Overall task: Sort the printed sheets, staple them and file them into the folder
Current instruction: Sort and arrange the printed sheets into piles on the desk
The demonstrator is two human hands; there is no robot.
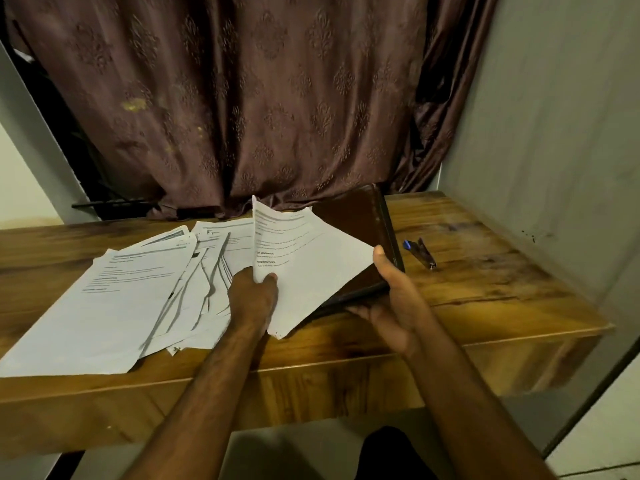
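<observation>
Pinching the left edge of a printed sheet [304, 268], the left hand [252, 296] has its thumb on the printed face and its fingers curled behind the paper, where they cannot be seen. That sheet stands tilted up off the table, its far corner raised and its near corner hanging just over the wooden table [485, 289] edge; part of it lies across the open mouth of the dark brown folder [360, 216]. The right hand [391, 306] grips the folder's near right corner, thumb on top along the cover's edge and fingers curled underneath, only their tips showing below the lower flap. What the folder holds inside is hidden by the sheet and the raised cover. Print on the held sheet is too blurred to read beyond a few bold headings.

Left of the left hand, touching its knuckles, a loose spread of printed sheets [114, 306] fans over the table, overlapping one another, the nearest one reaching past the front edge; how many there are cannot be told. Right of the folder, apart from it, lies a small stapler [420, 252] with a blue tip. Behind the table hangs a brown patterned curtain [242, 98], with a grey wall [554, 116] at the right.
</observation>
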